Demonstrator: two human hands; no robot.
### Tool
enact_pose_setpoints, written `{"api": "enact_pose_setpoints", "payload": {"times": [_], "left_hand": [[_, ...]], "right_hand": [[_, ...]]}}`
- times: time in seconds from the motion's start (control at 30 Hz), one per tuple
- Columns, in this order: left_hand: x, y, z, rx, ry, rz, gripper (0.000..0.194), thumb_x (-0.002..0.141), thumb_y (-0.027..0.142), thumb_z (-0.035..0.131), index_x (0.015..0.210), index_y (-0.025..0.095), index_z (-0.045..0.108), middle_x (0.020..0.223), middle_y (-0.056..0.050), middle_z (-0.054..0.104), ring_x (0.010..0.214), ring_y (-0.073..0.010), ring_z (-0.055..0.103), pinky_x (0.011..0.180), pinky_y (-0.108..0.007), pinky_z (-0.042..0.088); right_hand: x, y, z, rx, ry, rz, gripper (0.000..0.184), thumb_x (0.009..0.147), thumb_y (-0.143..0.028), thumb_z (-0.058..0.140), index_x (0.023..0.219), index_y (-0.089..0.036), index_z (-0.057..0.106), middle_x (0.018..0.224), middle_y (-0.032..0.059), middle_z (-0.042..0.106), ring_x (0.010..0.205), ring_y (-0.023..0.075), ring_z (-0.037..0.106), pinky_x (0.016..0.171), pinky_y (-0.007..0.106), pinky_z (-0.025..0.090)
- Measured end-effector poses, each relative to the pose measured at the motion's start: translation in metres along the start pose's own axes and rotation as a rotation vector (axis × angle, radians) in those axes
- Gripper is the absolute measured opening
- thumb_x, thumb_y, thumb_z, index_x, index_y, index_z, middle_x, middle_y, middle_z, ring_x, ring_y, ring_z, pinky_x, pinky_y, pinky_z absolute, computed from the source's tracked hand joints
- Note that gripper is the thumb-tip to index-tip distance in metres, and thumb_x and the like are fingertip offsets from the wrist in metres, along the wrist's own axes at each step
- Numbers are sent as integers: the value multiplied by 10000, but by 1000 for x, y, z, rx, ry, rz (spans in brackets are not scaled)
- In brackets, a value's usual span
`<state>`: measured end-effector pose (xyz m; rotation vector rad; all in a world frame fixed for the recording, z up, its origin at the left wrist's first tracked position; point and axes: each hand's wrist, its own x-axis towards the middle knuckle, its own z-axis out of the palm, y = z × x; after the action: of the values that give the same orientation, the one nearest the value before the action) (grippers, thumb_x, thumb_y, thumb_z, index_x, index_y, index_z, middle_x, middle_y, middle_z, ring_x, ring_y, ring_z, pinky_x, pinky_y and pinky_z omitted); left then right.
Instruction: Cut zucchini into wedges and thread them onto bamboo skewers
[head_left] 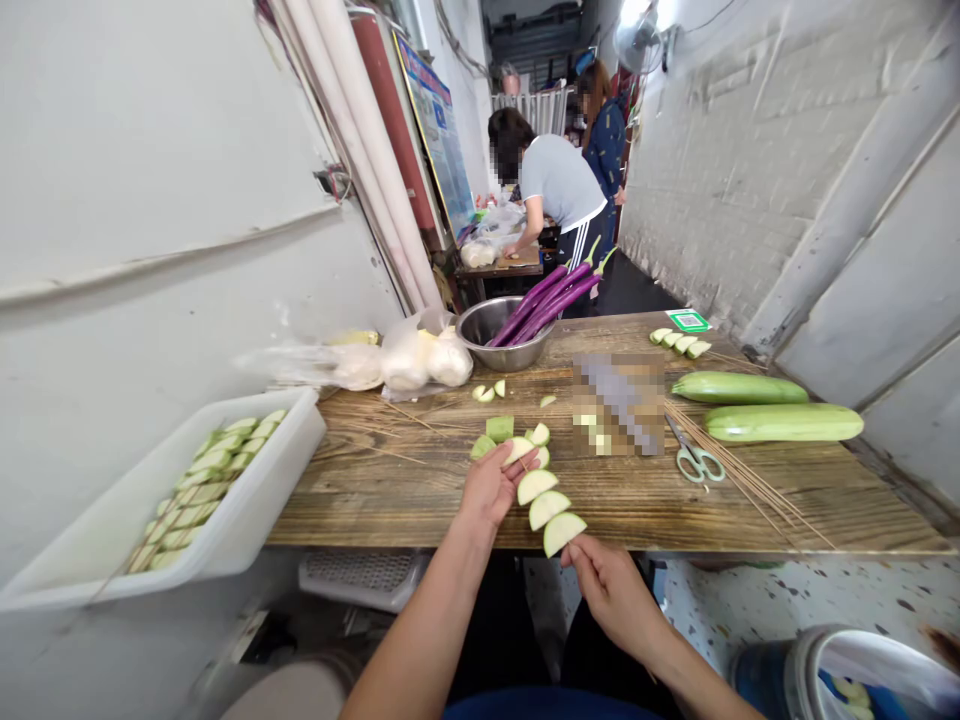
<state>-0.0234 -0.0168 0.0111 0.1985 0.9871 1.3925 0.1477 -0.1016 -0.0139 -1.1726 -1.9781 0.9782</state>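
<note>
My left hand (491,485) is closed on a half-moon zucchini slice (519,452) near the middle of the table's front part. Below it, several more half-moon slices (546,508) hang spaced out in a row on a thin skewer, most of which the slices hide. The fingers of my right hand (604,580) pinch the skewer just under the lowest slice. Close to my left hand lie loose zucchini pieces (500,429) on the wooden table (390,490).
A white tub (247,555) of skewered slices stands left. Behind are a steel bowl (480,325) with purple eggplants (551,300) and bagged white items (427,360). Scissors (699,462), bare skewers (742,480) and whole zucchinis (784,422) lie right, beside a pixelated patch. Two people stand beyond.
</note>
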Motion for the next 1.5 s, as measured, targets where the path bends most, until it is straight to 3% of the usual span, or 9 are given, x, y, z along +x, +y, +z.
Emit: {"api": "enact_pose_setpoints", "payload": {"times": [0.33,0.47,0.77,1.5], "left_hand": [[-6,1,10,22,16,-37,89,819,123,492,852,90,567,851,-137,666,751,-219,666,707,-356,543],[-5,-1,9,57,-19,30,137,821,198,528,901,102,583,859,-127,669,751,-219,666,690,-348,545],[-2,-9,6,69,24,74,72,807,135,527,786,82,571,763,-124,669,681,-200,663,672,-322,542],[-6,-17,5,175,-64,84,202,700,255,658,773,71,618,721,-124,671,620,-179,629,573,-267,502]], "right_hand": [[2,2,0,2,-2,2,286,903,-278,306,730,-180,511,577,-22,494,496,110,430,509,217,285],[1,4,-1,3,-15,-4,271,903,-270,307,731,-182,498,576,-28,479,494,106,420,508,216,279],[-1,3,-1,24,3,-5,273,902,-263,319,719,-178,503,577,-31,475,503,106,426,513,212,284],[-2,9,1,49,5,-4,264,901,-261,316,721,-178,491,570,-35,443,497,105,396,510,209,276]]}}
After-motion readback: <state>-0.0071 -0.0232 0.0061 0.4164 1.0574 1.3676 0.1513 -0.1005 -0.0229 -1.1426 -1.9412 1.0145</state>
